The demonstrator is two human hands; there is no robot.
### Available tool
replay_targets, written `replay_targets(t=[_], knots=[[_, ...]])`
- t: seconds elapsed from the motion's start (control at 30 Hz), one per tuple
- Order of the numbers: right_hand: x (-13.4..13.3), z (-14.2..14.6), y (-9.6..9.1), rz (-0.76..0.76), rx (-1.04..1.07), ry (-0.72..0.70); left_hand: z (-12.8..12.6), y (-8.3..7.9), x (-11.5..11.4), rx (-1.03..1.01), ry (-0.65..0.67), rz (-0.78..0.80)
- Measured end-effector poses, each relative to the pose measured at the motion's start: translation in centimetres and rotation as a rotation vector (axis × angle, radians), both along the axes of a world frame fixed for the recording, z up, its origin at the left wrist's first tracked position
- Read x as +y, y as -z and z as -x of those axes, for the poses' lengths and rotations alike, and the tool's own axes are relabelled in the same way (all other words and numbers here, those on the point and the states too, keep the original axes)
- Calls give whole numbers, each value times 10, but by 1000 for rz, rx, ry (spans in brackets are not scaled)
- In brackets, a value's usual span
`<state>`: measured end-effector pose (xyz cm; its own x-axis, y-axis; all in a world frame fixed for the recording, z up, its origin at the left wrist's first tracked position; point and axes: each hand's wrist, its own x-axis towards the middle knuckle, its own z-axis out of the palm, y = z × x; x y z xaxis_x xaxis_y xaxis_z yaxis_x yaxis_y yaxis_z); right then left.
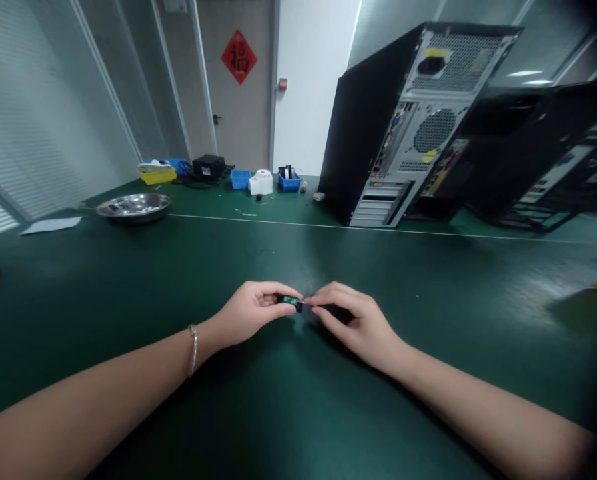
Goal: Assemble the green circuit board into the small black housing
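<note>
Low over the green table, my left hand (255,308) pinches a small green circuit board (290,301) between thumb and fingers. A black part (300,307) sits at the board's right end. My right hand (361,325) comes in from the right, its thumb and fingertips drawn together right beside that end. Whatever lies between those right fingertips is too small and blurred to name. Both hands are near the middle of the view, and a silver bracelet (193,350) circles my left wrist.
A tall black computer case (378,127) stands at the back right, with another dark case (553,153) beside it. A metal bowl (134,208) and a white paper (52,225) lie at left. Blue bins (240,179) and a black adapter (209,167) line the back.
</note>
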<state>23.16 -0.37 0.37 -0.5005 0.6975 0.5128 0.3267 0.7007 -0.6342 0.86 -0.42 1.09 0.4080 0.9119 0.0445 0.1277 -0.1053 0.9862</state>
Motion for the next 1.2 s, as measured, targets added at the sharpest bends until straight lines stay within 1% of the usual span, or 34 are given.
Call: replay_targets(t=[0.17, 0.27, 0.53, 0.83, 1.2], knots=[[-1, 0, -1, -8, 6, 1, 2, 3, 2, -46, 21, 10], [-1, 1, -1, -16, 11, -7, 4, 5, 3, -36, 37, 3], [-1, 1, -2, -7, 1, -28, 2, 4, 0, 75, 14, -120], [-1, -1, -1, -9, 13, -47, 3, -1, 2, 36, 48, -41], [-1, -2, -1, 0, 16, -75, 6, 0, 4, 14, 83, -25]])
